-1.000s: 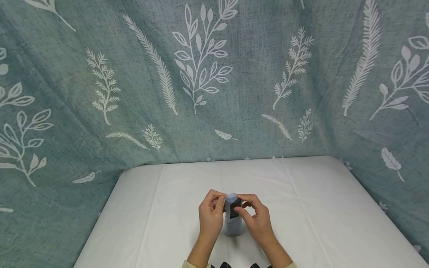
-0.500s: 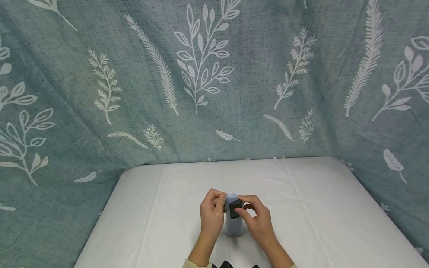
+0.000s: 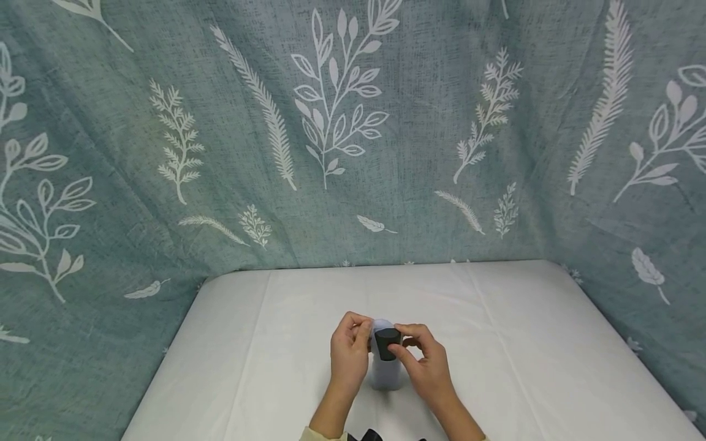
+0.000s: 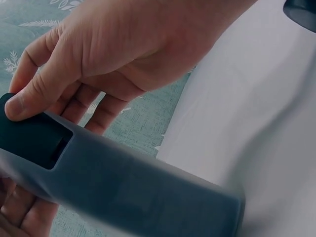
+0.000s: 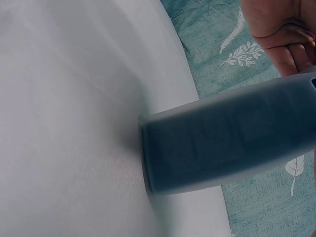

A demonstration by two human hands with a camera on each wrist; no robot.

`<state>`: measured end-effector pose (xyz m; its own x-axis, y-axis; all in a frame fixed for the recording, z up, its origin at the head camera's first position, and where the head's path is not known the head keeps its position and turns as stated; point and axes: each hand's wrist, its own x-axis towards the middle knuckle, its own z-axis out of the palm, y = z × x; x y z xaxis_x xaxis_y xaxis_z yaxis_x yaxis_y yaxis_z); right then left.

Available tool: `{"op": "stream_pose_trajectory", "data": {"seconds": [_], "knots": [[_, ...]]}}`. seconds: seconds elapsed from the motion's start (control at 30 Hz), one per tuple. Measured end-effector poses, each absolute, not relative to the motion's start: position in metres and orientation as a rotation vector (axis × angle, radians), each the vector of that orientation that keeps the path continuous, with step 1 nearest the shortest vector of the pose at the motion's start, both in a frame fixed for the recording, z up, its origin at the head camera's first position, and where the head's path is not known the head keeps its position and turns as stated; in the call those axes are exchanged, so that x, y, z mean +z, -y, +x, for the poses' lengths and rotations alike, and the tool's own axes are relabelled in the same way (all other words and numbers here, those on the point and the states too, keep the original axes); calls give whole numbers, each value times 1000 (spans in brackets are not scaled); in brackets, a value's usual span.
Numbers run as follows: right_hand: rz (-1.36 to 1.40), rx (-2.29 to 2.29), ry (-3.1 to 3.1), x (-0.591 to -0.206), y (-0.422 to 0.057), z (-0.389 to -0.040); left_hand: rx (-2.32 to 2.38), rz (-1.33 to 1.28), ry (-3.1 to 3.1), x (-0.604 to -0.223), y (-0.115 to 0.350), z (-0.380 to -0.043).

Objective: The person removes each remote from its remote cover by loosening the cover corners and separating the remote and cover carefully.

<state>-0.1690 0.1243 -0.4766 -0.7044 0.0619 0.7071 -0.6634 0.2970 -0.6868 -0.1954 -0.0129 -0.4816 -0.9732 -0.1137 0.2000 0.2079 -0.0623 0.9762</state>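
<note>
A tall, pale blue-grey container [image 3: 387, 376] of cloudy translucent material stands on the white table, its kind unclear. A dark, smooth piece [image 3: 388, 344] with a rounded top sits at its upper front; the left wrist view shows this dark piece [image 4: 34, 136] inside a cut-out. My left hand [image 3: 349, 354] pinches the container's upper left edge, its fingertips partly hidden. My right hand [image 3: 427, 366] pinches the dark piece at the upper right. In the left wrist view, the right hand's thumb [image 4: 22, 104] presses on its surface. The left hand's curled fingers [image 5: 291, 57] show beside the container.
White cloth covers the table [image 3: 287, 343]. Behind and around it hangs a teal curtain [image 3: 413, 122] printed with white leaves. A dark round object [image 4: 302, 12] shows in the left wrist view's top right corner.
The dark piece's top was crossed by a slanting pale edge; its whole rounded top now shows, and it looks wider. Both hands have kept their holds with only a slight shift.
</note>
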Motion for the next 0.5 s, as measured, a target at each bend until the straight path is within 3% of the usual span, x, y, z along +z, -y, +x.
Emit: {"op": "stream_pose_trajectory", "data": {"seconds": [0.27,0.5], "knots": [[527,1454,1941,-480,-125,-168,-2202,-27,1969,-486,14,-195],[511,1438,1959,-506,-130,-180,-2247,-41,1920,-492,14,-195]]}}
